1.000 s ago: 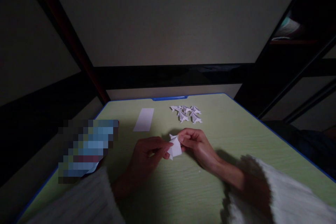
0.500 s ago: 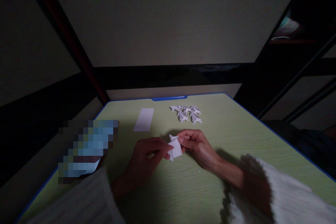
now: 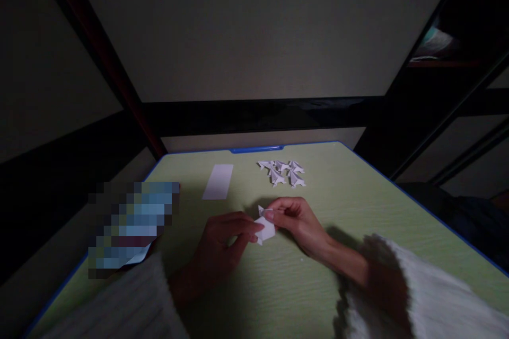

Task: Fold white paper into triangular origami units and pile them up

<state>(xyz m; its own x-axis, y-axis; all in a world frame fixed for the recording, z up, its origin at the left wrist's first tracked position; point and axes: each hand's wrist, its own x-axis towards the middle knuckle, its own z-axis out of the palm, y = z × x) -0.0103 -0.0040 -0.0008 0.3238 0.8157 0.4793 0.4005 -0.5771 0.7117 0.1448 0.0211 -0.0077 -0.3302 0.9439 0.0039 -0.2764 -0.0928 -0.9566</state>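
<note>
A small white folded paper piece (image 3: 264, 227) is pinched between both my hands just above the green table (image 3: 358, 212). My left hand (image 3: 222, 246) grips its left edge with thumb and fingers closed. From the right, my right hand (image 3: 296, 220) pinches its upper edge with the fingertips. Both wrists wear white fuzzy sleeves. Beyond my hands lies a cluster of several finished white paper figures (image 3: 281, 172). A flat white paper strip (image 3: 218, 181) lies to their left.
A blurred-out bluish object (image 3: 133, 222) sits at the table's left edge. The table has a blue rim (image 3: 256, 148) along its far side. Dark wooden beams and pale wall panels stand behind the table. The room is dim.
The folded paper piece has been pressed lower and flatter between my fingers. My right fingertips have shifted over its top edge.
</note>
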